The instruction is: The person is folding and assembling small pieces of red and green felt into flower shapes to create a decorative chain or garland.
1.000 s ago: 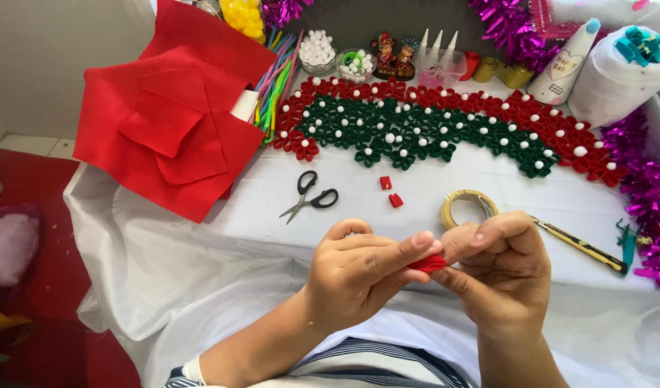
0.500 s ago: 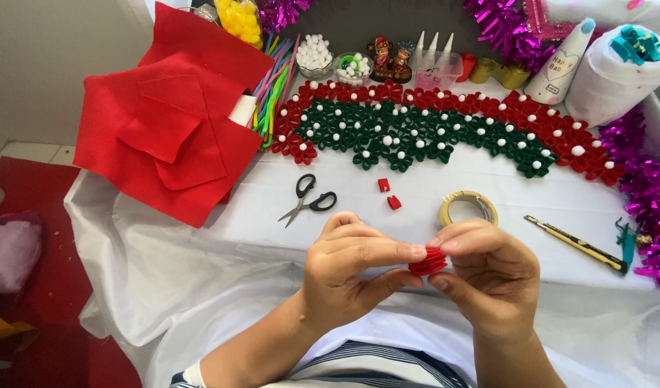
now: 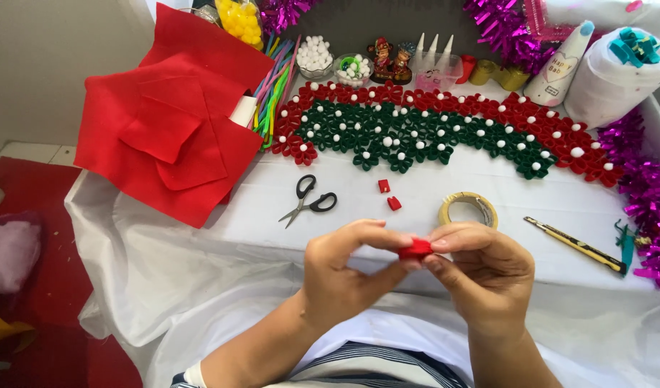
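At table's near edge: left hand [image 3: 344, 276] and right hand [image 3: 481, 269], now closer together, pinch one small red felt piece [image 3: 415, 249]; folding tightened; scissors [image 3: 308, 201], tape roll [image 3: 468, 210] idle beyond.

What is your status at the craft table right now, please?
Left hand and right hand both pinch small red felt piece. Scissors, tape roll lie beyond, apart. Nothing between.

Small red felt piece [image 3: 415, 249]: folded into a compact wad, you hold it pinched between the fingertips of your left hand [image 3: 348, 276] and right hand [image 3: 484, 273], raised above the near edge of the white-covered table, only its top showing.
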